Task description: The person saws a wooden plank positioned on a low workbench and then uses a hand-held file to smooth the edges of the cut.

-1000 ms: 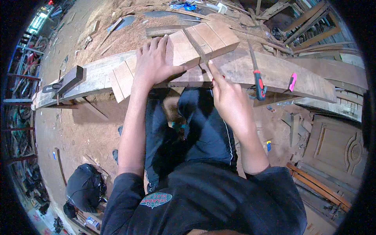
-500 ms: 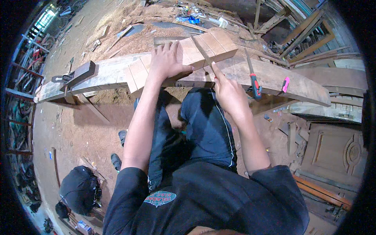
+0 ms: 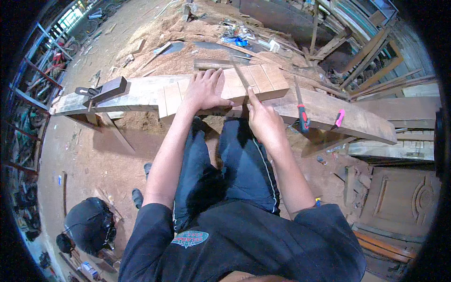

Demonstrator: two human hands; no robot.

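A pale wooden block (image 3: 172, 96), crossed by several lines on its top, lies slightly askew over a long plank bench (image 3: 143, 89). My left hand (image 3: 206, 90) spans the block, fingers toward its far edge and thumb on the near side, holding it down. In my right hand (image 3: 264, 118) is a long narrow metal blade (image 3: 241, 76), with my index finger stretched along its back. The blade lies across the block's top, right of my left hand. Its handle is hidden in my palm, and whether it is a saw or a file I cannot tell.
A hand plane (image 3: 109, 90) rests on the bench's left part. On the right lie a red-and-black-handled tool with a narrow blade (image 3: 303, 117) and a pink-handled cutter (image 3: 339, 118). Sawdust (image 3: 155, 49) covers the floor behind; a carved door panel (image 3: 399, 195) is at the right.
The blade and my right hand have drawn back toward me along the block. My left hand keeps its hold. The whole view has shifted slightly, so the bench appears lower.
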